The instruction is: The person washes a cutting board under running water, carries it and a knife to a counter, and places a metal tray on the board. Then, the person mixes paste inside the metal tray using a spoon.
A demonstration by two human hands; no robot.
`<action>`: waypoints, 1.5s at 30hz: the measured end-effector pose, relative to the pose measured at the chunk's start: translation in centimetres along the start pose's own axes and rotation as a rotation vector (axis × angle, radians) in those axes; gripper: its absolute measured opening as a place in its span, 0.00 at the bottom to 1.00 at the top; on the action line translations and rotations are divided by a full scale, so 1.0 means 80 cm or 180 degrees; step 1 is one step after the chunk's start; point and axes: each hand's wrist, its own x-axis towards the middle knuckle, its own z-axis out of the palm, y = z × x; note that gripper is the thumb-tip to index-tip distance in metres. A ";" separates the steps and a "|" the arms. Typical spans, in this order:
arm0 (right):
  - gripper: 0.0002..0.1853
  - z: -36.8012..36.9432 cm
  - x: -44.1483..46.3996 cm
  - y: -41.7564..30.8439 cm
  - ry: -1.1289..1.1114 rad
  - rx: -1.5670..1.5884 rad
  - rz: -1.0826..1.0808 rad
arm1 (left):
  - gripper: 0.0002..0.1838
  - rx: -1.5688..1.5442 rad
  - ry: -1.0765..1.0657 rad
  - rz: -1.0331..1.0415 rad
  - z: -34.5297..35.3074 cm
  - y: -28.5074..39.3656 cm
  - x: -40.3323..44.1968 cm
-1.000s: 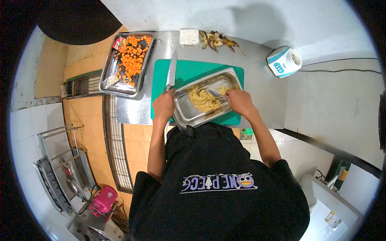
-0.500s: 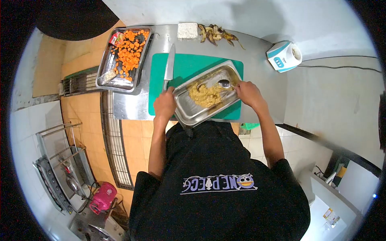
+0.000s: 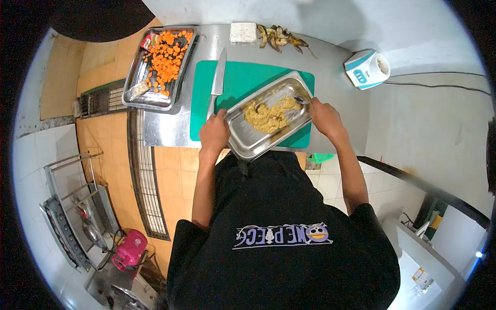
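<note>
head view: i've got left hand (image 3: 214,133) clamped on the metal pan (image 3: 248,145) rim, right hand (image 3: 326,120) gripping the spoon (image 3: 300,99) in yellow mash (image 3: 266,119). pan lies angled over the green cutting board (image 3: 203,85), knife (image 3: 219,76) beside it.

- A metal tray (image 3: 135,75) of sliced carrots (image 3: 166,62) sits beyond and left of the left hand (image 3: 215,132).
- A white block (image 3: 243,32) and dark peels (image 3: 279,39) lie beyond both hands.
- A white-and-blue appliance (image 3: 364,70) stands beyond and right of the right hand (image 3: 325,119).
- A pink gas cylinder (image 3: 130,250) is well left of the hands.
</note>
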 end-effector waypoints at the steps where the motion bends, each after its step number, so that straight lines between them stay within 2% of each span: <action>1: 0.15 0.005 0.001 0.002 0.0021 0.0007 0.0011 | 0.18 0.0132 -0.0183 -0.0076 -0.003 0.000 0.003; 6: 0.13 0.045 0.007 0.001 0.0286 -0.0529 -0.0247 | 0.19 0.0192 -0.0455 0.0111 -0.016 0.000 0.019; 10: 0.13 0.057 0.001 -0.031 0.0119 -0.0317 -0.0169 | 0.19 0.0247 -0.0524 0.0172 -0.019 0.002 0.032; 12: 0.14 0.066 -0.004 -0.051 0.0053 -0.0200 -0.0893 | 0.20 0.0284 -0.0560 0.0202 -0.023 0.004 0.038; 15: 0.15 0.056 0.011 -0.063 -0.0296 0.0182 -0.0876 | 0.20 0.0280 -0.0651 0.0217 -0.025 0.006 0.044; 20: 0.15 0.023 -0.003 -0.034 -0.0224 -0.0056 -0.0525 | 0.21 0.0143 -0.0551 0.0314 -0.020 -0.003 0.042; 22: 0.15 0.033 -0.002 -0.032 -0.0194 -0.0239 -0.0352 | 0.21 0.0130 -0.0427 0.0379 -0.018 -0.004 0.041; 25: 0.14 0.074 0.003 -0.042 -0.0543 -0.0264 -0.0625 | 0.21 0.0047 -0.0572 0.0234 -0.020 0.000 0.045; 27: 0.13 0.090 0.016 -0.052 -0.0528 0.0524 -0.0937 | 0.21 0.0085 -0.0580 0.0246 -0.023 0.002 0.046; 31: 0.13 0.064 0.006 -0.073 -0.0257 0.1064 -0.0897 | 0.20 -0.0014 -0.0555 0.0259 -0.026 0.003 0.042; 34: 0.15 0.036 -0.009 -0.099 0.0006 0.0583 -0.0505 | 0.21 0.0155 -0.0630 0.0197 -0.030 0.007 0.043; 36: 0.18 0.057 -0.012 -0.103 0.0399 0.0175 -0.0884 | 0.21 0.0148 -0.0643 0.0197 -0.030 0.008 0.045; 37: 0.18 0.067 -0.011 -0.098 0.0407 0.0178 -0.0866 | 0.21 0.0128 -0.0648 0.0189 -0.030 0.009 0.046; 39: 0.19 0.076 -0.009 -0.085 0.0346 -0.0081 -0.1317 | 0.21 0.0110 -0.0649 0.0206 -0.032 0.009 0.044; 43: 0.19 0.031 0.001 -0.059 0.0312 -0.0265 -0.1440 | 0.21 0.0056 -0.0673 0.0163 -0.027 0.004 0.045; 45: 0.19 0.009 0.000 -0.071 0.0389 -0.0149 -0.1203 | 0.21 0.0055 -0.0662 0.0151 -0.028 0.006 0.044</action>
